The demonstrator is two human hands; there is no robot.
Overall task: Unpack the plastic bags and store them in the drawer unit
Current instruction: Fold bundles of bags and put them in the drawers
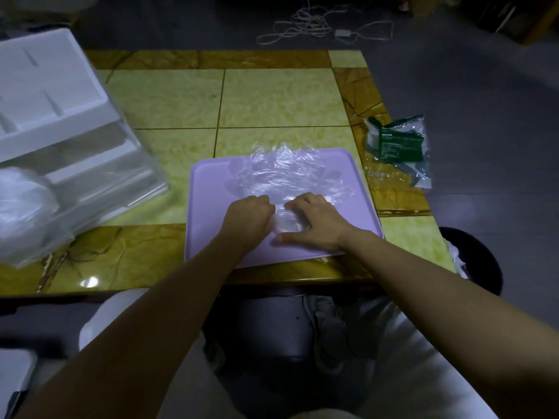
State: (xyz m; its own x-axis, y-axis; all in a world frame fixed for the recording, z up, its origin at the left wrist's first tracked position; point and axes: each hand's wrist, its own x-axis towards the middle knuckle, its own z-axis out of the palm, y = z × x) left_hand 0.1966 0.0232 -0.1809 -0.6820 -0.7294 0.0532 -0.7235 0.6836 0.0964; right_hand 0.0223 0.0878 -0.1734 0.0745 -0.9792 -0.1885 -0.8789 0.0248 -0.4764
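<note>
A crumpled clear plastic bag (281, 173) lies spread on a lilac tray (208, 213) in the middle of the table. My left hand (249, 216) is closed on the bag's near end, knuckles up. My right hand (314, 222) presses on the same bunched part, fingers curled over it and thumb flat on the tray. The white drawer unit (60, 122) with clear drawers stands at the table's left side. A bundle of clear bags (21, 207) sits in its front drawer.
An opened green-and-clear package (396, 146) lies at the table's right edge. The table (272, 101) has a glossy yellow-green tiled top. A dark round bin (478, 258) stands right of the table. White cables (314, 25) lie on the floor beyond.
</note>
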